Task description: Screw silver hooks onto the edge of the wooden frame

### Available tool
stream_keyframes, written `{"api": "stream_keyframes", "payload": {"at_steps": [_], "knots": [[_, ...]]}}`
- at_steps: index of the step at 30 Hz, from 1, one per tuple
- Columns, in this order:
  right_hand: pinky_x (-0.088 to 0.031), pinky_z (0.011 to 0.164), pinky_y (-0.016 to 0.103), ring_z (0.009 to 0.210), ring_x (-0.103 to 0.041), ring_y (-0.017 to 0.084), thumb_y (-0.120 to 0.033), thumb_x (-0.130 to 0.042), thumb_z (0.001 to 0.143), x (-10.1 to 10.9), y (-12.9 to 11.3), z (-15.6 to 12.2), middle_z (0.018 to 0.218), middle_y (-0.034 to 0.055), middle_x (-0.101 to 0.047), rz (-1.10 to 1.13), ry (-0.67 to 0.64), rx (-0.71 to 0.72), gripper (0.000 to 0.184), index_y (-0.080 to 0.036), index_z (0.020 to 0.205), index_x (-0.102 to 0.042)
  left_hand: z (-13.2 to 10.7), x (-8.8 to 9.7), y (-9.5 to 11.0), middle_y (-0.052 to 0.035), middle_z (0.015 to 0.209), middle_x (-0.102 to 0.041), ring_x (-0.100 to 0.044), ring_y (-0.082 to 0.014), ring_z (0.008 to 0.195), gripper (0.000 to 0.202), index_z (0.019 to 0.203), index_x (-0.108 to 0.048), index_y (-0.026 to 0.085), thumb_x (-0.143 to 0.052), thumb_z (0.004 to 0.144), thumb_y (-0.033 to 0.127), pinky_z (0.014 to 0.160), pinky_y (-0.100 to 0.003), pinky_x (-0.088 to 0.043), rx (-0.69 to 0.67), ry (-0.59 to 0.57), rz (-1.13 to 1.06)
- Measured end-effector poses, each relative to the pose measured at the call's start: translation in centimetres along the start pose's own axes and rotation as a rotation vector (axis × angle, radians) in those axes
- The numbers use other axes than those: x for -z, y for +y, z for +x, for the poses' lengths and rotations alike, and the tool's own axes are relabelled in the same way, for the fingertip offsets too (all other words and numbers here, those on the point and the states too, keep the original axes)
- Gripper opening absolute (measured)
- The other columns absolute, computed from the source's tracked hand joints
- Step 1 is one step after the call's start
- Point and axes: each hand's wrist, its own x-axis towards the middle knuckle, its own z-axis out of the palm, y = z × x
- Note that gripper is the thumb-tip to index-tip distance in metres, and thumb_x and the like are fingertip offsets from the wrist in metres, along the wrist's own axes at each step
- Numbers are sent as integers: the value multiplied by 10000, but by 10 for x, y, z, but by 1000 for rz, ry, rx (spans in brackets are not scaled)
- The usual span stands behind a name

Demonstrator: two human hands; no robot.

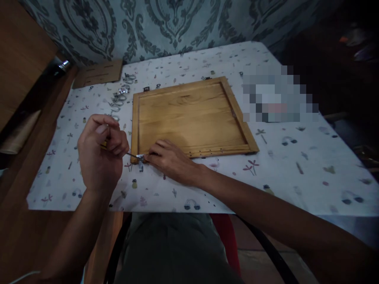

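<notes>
My left hand (102, 148) is closed around a screwdriver (132, 155) with some yellow on its handle. Its thin shaft points right, to a metal hinge (140, 158) at the near left corner of a wooden cabinet door (189, 118). The door lies flat, with a raised frame around its inner panel. My right hand (168, 159) rests on the door's near edge, fingertips pressed together against the hinge. Whether the screwdriver tip sits in a screw is too small to tell.
Several loose metal hinges (118, 98) lie left of the door. A flat piece of cardboard (99, 73) is at the back left of the patterned tablecloth (177, 197). Right of the door, a blurred-out object (275, 98) lies on the cloth. A patterned wall (174, 23) closes off the back.
</notes>
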Motion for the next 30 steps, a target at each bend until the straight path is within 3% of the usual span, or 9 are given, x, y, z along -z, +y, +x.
{"api": "stream_keyframes", "payload": {"at_steps": [4, 9, 13, 16, 18, 25, 30], "knots": [[-428, 792, 365, 920, -516, 220, -216, -507, 1039, 1, 0, 0, 967, 94, -667, 5, -12, 2, 225, -129, 1060, -714, 4, 5, -3, 86, 462, -154, -100, -89, 403, 159, 763, -639, 229, -620, 896, 316, 407, -271, -120, 5, -48, -21], [-424, 802, 364, 917, -509, 217, -208, -512, 1037, 1, 1, -1, 971, 94, -661, 9, 4, 7, 211, -139, 1041, -712, 5, 3, -4, 93, 423, -198, -109, -75, 373, 148, 761, -656, 206, -672, 868, 306, 399, -266, -106, -9, -116, -33], [-426, 792, 368, 918, -515, 221, -208, -518, 1034, 1, 1, -1, 981, 101, -669, 9, 5, 18, 212, -132, 1068, -713, 5, 2, -4, 71, 419, -344, -260, -94, 376, 115, 794, -667, 200, -697, 839, 301, 407, -263, -230, -16, -103, 8], [-434, 790, 367, 924, -520, 223, -214, -493, 1044, 0, 1, -1, 977, 102, -676, 6, 23, 19, 240, -130, 1076, -715, 4, 6, -5, 17, 536, -537, -446, -137, 484, 151, 849, -681, 200, -679, 871, 349, 474, -277, -367, -65, -40, 100], [-441, 799, 365, 931, -519, 223, -211, -488, 1046, 0, 0, -2, 986, 101, -681, 12, 39, 21, 245, -125, 1081, -714, 2, 7, -5, -4, 619, -580, -498, -151, 563, 152, 875, -692, 212, -676, 901, 360, 516, -284, -406, -95, 6, 157], [-434, 772, 358, 879, -500, 215, -220, -494, 1042, 1, 1, -2, 965, 96, -666, 6, 39, 33, 246, -122, 1087, -716, -7, -3, 0, 26, 623, -342, -353, -119, 549, 178, 795, -672, 240, -610, 961, 257, 537, -287, -371, -75, 154, 58], [-415, 767, 360, 882, -491, 216, -211, -507, 1036, 0, 0, -1, 947, 92, -646, 4, 30, 24, 226, -120, 1064, -712, -8, -7, 0, 39, 580, -282, -284, -121, 504, 116, 792, -644, 240, -604, 884, 181, 468, -281, -267, -38, 137, -8]]}}
